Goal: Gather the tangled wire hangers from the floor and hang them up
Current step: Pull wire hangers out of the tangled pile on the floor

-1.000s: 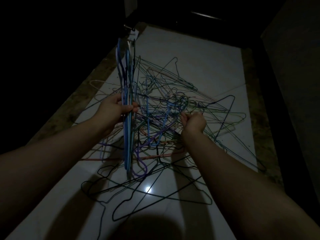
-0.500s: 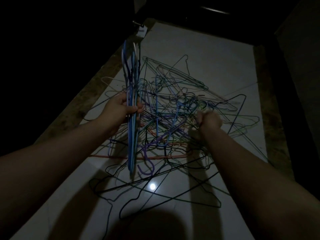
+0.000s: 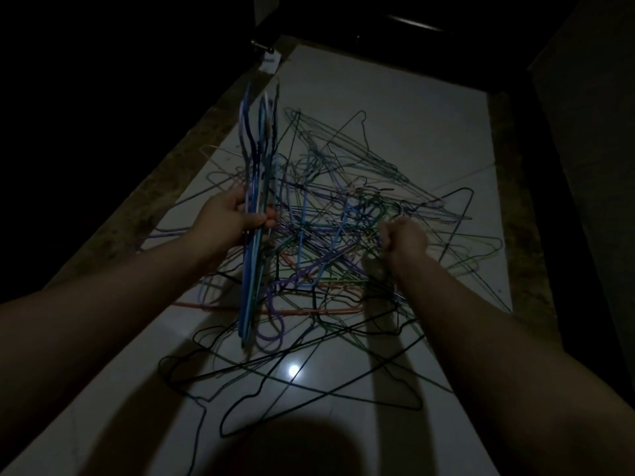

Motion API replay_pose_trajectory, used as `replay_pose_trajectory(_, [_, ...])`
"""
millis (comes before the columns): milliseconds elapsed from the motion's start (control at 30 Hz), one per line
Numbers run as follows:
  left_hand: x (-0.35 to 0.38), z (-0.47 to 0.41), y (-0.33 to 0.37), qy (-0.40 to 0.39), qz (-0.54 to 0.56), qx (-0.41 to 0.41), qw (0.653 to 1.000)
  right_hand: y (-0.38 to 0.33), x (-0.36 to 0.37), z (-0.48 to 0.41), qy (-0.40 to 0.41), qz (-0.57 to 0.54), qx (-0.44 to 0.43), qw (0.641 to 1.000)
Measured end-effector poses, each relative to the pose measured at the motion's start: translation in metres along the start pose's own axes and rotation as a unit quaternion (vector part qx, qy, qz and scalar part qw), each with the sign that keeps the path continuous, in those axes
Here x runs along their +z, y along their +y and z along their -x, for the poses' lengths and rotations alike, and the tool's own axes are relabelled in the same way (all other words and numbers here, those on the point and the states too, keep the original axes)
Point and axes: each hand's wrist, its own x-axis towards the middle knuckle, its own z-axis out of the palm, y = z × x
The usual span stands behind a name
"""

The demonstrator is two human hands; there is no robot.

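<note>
Our left hand [image 3: 230, 218] is clamped round a sheaf of blue hangers [image 3: 254, 159], gathered flat together and held upright above the heap. Our right hand [image 3: 405, 237] is curled into a fist at the right of the tangled pile [image 3: 343, 235]; whether a wire sits inside it we cannot tell. We judge the job barely begun: one small sheaf is collected, most hangers lie knotted across the white floor [image 3: 395, 97], and nothing is hung yet. No rail or hook for hanging is visible. Dim light swallows everything beyond the floor's edges, thin wires blur into one another, and our own shadow [image 3: 309, 448] covers the nearest stretch.
</note>
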Motion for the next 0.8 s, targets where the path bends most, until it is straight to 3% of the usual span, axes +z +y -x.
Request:
replay_pose_trajectory(67, [0.003,0.000,0.001,-0.006,0.001,0.000,1.000,0.015,0.002,0.007,-0.052,-0.039,0.084,0.994])
replay_pose_trajectory(100, [0.005,0.000,0.001,-0.008,0.003,0.000,1.000,0.020,0.001,0.008,-0.053,-0.048,0.079,0.994])
replay_pose_trajectory(167, [0.005,-0.001,0.001,-0.010,0.012,-0.002,1.000,0.009,-0.006,0.005,-0.007,-0.148,0.044,0.988])
replay_pose_trajectory(233, [0.004,-0.002,0.000,-0.006,0.013,-0.005,1.000,-0.007,-0.013,-0.005,0.046,-0.278,0.019,0.959])
replay_pose_trajectory(267, [0.003,-0.002,0.000,-0.004,0.011,-0.006,1.000,-0.012,-0.014,-0.001,0.061,-0.275,0.022,0.959])
replay_pose_trajectory(400, [0.002,-0.001,-0.002,-0.007,-0.005,-0.004,1.000,0.016,-0.004,0.008,-0.044,-0.115,0.113,0.986])
replay_pose_trajectory(467, [0.003,0.000,-0.002,-0.003,-0.006,-0.002,1.000,0.025,-0.002,0.008,-0.052,-0.066,0.125,0.989])
replay_pose_trajectory(667, [0.006,0.002,-0.002,-0.003,-0.008,0.003,1.000,0.025,-0.004,0.002,-0.013,0.027,0.018,0.999])
replay_pose_trajectory(733, [0.006,0.002,-0.001,0.000,-0.010,0.004,1.000,0.031,-0.008,-0.001,-0.007,0.150,-0.054,0.987])
replay_pose_trajectory(800, [0.005,0.001,-0.001,0.004,-0.013,0.007,1.000,0.034,-0.014,0.001,-0.007,0.295,-0.133,0.946])
